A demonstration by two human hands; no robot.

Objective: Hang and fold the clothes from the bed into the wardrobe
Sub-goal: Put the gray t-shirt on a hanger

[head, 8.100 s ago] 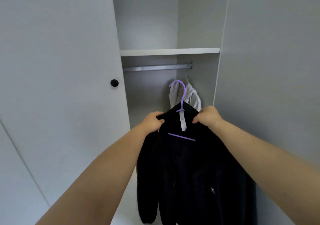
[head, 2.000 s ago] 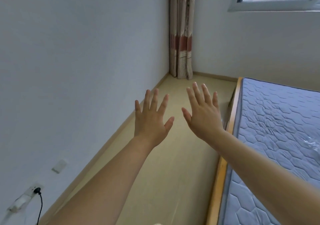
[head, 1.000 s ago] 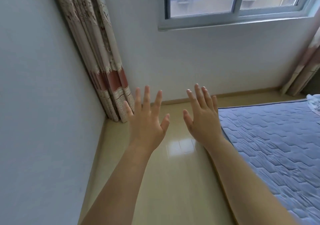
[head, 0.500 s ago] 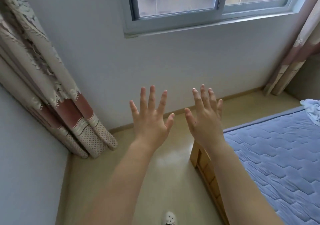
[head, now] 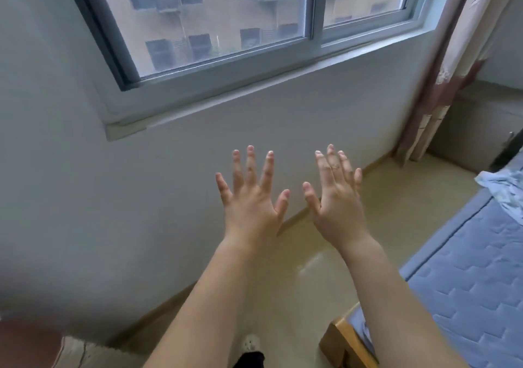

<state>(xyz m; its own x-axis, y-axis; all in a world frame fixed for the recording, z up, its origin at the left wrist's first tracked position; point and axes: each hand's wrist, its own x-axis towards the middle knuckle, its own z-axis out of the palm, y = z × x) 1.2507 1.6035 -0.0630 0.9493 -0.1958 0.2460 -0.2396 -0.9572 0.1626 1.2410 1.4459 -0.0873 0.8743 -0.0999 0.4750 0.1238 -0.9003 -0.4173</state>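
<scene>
Clothes: one item in view, a pale blue garment (head: 502, 189), crumpled, lying on the mattress (head: 467, 282) of the bed at the far right edge of the view and cut off by it. Nearest, bottom centre: a light slipper (head: 250, 343) on the glossy yellowish floor (head: 311, 268); to its right, the wooden corner of the bed frame (head: 339, 342). Next, both hands raised forward, backs toward the camera. Left hand (head: 250, 212): fingers (head: 250, 166) straight and fanned apart, holding nothing. Right hand (head: 338, 214): likewise empty, its fingers (head: 329, 166) straight and closer together, thumb splayed (neither hand touches anything; the two are just beside each other, not in contact). Both are well apart from the garment, which lies off to their right. Beyond: white wall (head: 198, 169), a sliding window (head: 226, 14), a patterned curtain (head: 452, 70) in the right corner. Step in hand, as judged: fetching the next piece from the bed. To do it well, turn further right until the whole garment shows, reach over the mattress with both hands, find the collar or shoulders rather than a random fold, and lift it clear of the mattress so it falls open for hanging or folding. Orientation: the visible part runs from upper left toward lower right along the picture's edge; the true long axis, and which end is the collar, cannot be told, most of it being out of view.
</scene>
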